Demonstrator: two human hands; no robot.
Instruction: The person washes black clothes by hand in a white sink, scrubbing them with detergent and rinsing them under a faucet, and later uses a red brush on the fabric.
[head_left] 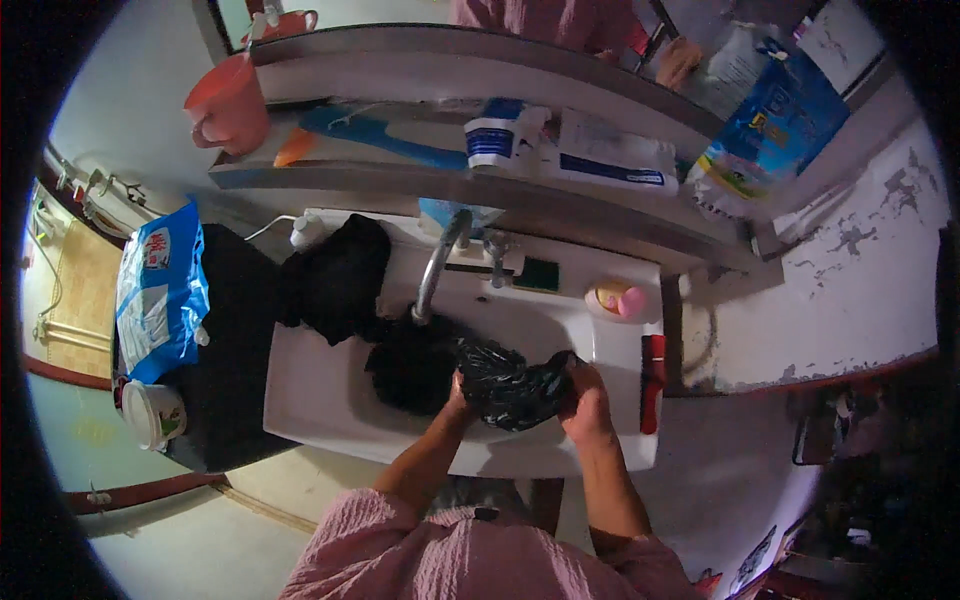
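A person's left hand [459, 393] and right hand [588, 402] clasp opposite ends of a glossy black bundle [510, 388], its long axis running left to right between them, over the white washbasin [310, 385], right of the chrome faucet [436, 270].

L grip [459, 396] partly behind blk plastic [515, 388]

- From the middle of the sink [310, 400]: faucet [432, 275] at 12 o'clock, bundle [345, 275] at 10, dish [602, 300] on the rim at 2.
- Shelf [380, 180] behind, at 12, bearing mug [235, 105] at 11.
- Packet [165, 300] and tub [152, 415] near 9.
- Plastic bag [510, 390] over the sink, between left hand [460, 395] and right hand [588, 402].
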